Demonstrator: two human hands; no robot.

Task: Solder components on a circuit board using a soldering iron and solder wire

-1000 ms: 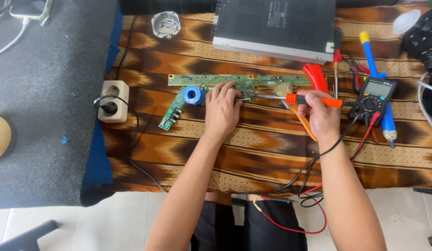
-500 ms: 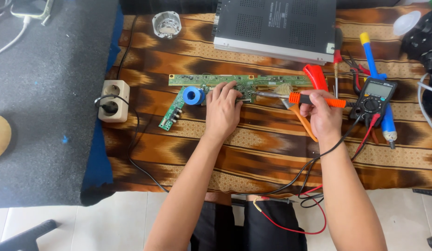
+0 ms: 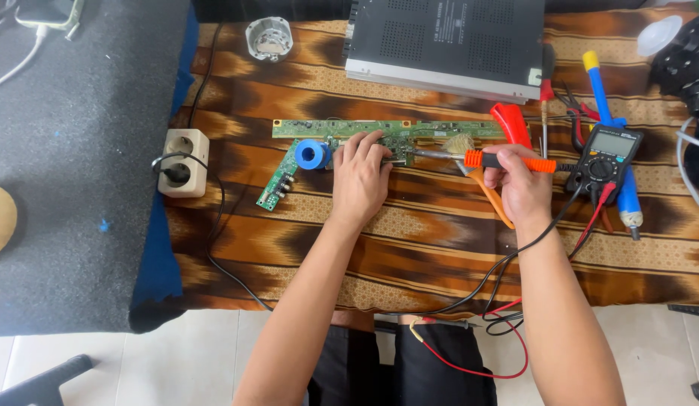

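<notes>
Orange-handled soldering iron [image 3: 507,161] on a long green circuit board [image 3: 349,129], far half of the striped brown cloth [image 3: 439,248].

Right hand [image 3: 521,188] wrapped shut around the iron's grip, metal tip aimed left and touching the board near its middle. Left hand [image 3: 360,180] flat and spread, fingers pressing down on the board just left of the tip, nothing gripped. Blue solder spool [image 3: 312,155] right beside the left hand, touching the board's near edge. Black multimeter [image 3: 606,154] toward the right edge, red and black leads trailing off the near edge. Dark metal box [image 3: 447,45] along the far edge, white power socket [image 3: 182,162] at the left edge.
</notes>
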